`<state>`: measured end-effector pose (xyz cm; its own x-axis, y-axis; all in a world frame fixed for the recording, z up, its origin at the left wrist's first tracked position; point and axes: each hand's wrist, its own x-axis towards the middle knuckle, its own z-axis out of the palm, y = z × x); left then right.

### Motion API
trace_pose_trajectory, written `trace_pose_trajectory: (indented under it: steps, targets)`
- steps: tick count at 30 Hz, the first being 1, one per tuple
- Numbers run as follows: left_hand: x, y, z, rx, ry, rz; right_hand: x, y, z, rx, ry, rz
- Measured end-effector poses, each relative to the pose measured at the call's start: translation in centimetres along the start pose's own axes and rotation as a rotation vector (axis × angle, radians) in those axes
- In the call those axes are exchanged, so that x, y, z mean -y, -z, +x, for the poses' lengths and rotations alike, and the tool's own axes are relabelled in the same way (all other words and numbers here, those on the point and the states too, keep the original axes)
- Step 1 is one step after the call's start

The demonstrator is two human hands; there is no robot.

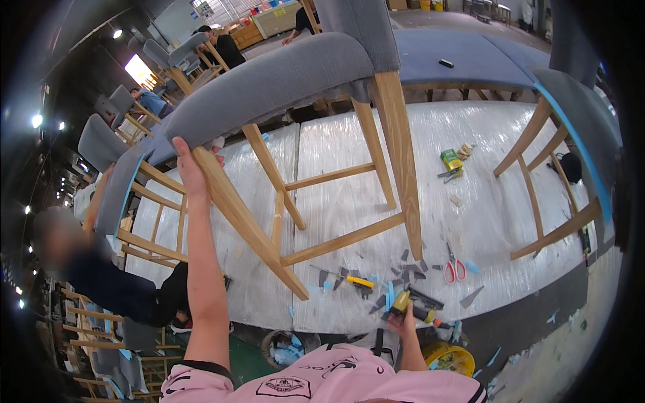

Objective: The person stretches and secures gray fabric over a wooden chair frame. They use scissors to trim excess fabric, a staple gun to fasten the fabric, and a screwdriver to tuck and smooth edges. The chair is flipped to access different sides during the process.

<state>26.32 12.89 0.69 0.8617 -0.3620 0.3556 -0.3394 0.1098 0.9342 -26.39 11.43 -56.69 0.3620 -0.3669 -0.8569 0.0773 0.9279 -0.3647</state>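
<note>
In the head view, a dark-walled round bin at the lower centre holds crumpled pale-blue and whitish scraps. Right of it, a yellow tub opens upward; its contents are too small to make out. A small green-and-yellow box lies right of centre, and what it holds cannot be told.

The upholstered chair fills the upper centre, tilted, its curved seat covered in woven grey fabric over straight, pale-grained wooden legs joined by slim rails. Whether all its feet touch the worktop below cannot be told. That worktop is wrapped in glossy, wrinkled clear film.

The left hand reaches up at left of centre, partly curled around the top of a chair leg, just under the seat. The right hand, at the lower centre-right, is closed around an olive-and-black power tool.

Nearby lie angular dark-grey scraps, scissors with looped red handles, and a screwdriver with a rounded yellow grip. Another grey chair, edged in bright blue, stands at the right.
</note>
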Motion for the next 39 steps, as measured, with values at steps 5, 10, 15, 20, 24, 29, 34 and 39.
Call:
trace_pose_trajectory:
  steps: [5, 10, 15, 20, 24, 29, 34, 39]
  targets:
    - [0.3, -0.6, 1.6, 0.015, -0.004, -0.018, -0.4, -1.6, 2.6, 0.064, -0.226, -0.130]
    - [-0.2, -1.4, 1.7, 0.016, 0.005, -0.018, 6.6, -7.7, 1.5, 0.192, 0.001, -1.001]
    - [0.3, -0.1, 1.0, -0.009, -0.029, 0.023, 22.7, -24.1, -12.0, 0.481, 0.950, -1.166]
    - [0.1, 0.1, 0.1, 0.003, -0.045, 0.015, 39.6, -40.8, -31.5, 0.419, 2.222, -0.876]
    - [-0.3, -1.1, -0.3, 0.026, -0.047, -0.022, 46.1, -48.5, -33.9, 0.041, 2.548, -1.046]
    - [0.2, 0.3, -0.6, 0.034, -0.054, -0.061, 45.4, -50.5, -34.8, 0.052, 2.141, -1.323]
    - [-0.7, 0.6, -2.3, -0.004, -0.084, -0.088, 51.3, -53.7, -41.3, 0.218, 1.658, -1.807]
    - [-0.3, 0.1, -3.4, 0.043, -0.111, -0.148, 51.6, -56.8, -47.6, 0.712, 1.789, -1.006]
